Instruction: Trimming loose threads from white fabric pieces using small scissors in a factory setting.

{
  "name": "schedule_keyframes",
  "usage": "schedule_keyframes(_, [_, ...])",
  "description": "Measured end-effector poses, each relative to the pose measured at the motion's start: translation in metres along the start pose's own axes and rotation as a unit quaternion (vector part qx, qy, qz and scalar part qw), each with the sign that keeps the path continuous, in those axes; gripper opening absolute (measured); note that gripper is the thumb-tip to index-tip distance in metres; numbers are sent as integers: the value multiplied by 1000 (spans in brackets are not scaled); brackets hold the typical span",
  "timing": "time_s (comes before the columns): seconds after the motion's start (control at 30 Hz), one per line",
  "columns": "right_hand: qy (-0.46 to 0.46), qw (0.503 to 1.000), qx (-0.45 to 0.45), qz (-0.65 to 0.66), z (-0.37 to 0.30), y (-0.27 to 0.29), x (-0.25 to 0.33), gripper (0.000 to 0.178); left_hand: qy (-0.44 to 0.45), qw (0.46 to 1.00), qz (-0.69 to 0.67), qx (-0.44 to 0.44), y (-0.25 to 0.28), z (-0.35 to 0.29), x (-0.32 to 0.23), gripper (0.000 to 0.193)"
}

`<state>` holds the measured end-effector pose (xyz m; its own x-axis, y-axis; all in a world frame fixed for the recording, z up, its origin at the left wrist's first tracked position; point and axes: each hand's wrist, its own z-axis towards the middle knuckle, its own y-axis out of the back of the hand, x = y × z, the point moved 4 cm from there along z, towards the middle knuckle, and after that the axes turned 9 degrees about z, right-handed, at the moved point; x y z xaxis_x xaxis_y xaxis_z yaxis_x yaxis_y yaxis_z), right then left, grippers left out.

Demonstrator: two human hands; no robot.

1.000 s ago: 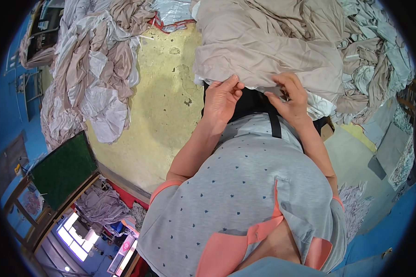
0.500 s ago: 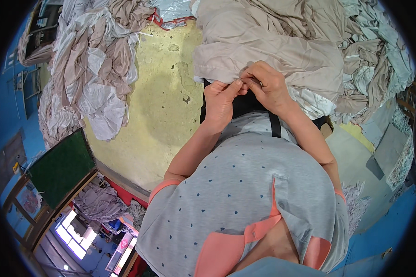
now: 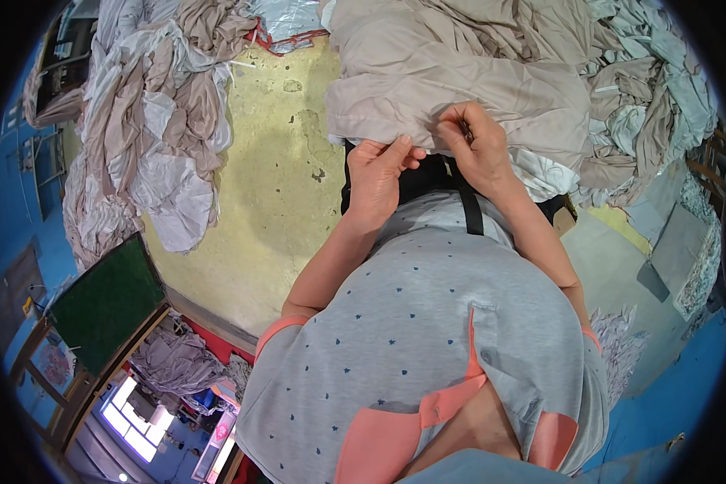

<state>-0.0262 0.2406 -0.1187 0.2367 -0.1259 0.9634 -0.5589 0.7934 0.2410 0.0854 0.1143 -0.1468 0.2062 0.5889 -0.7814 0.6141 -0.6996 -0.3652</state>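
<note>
Heap of crumpled beige-and-white fabric (image 3: 149, 137) noted at far left, beside worn yellow floor (image 3: 258, 210); green board (image 3: 109, 306) below. Saw silvery sheet with red edging (image 3: 290, 20) farther along, toward top.

Left hand (image 3: 377, 173) found with thumb and forefinger pinched on near edge of pale beige fabric (image 3: 460, 89), other fingers loosely curled. Located pale beige fabric ahead of body, top centre: near edge over black garment (image 3: 415, 181), bulk wrinkled, spread away from both hands.

Right hand (image 3: 480, 149) seen just right of left, apart from it, at same edge, fingers bent toward thumb. Glimpsed dark patch (image 3: 466, 129) in bend of fingers, perhaps small tool, perhaps shadow. Could not tell grip on anything from mere closeness.

Farther right, recorded white patterned fabric (image 3: 544, 173) below beige edge, then mixed grey-green and brown heap (image 3: 641, 121).

Judged handling of near edge under way, not complete: only short stretch between hands attended to, rest loose and rumpled. Could not tell finished stretches from unfinished.

Checked for brands, labels, writing: made out nothing legible.
</note>
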Motion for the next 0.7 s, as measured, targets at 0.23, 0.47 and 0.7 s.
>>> schedule_keyframes(0.23, [1,995,70,-75,-18,8,10,24,19,1000,12,8,-4,0,2,8])
schedule_keyframes(0.47, [50,995,73,-56,-22,3,13,30,31,999,-7,28,-4,-1,1,9])
schedule_keyframes(0.7, [41,996,65,-47,-23,1,11,29,39,998,-19,36,-4,-3,1,9])
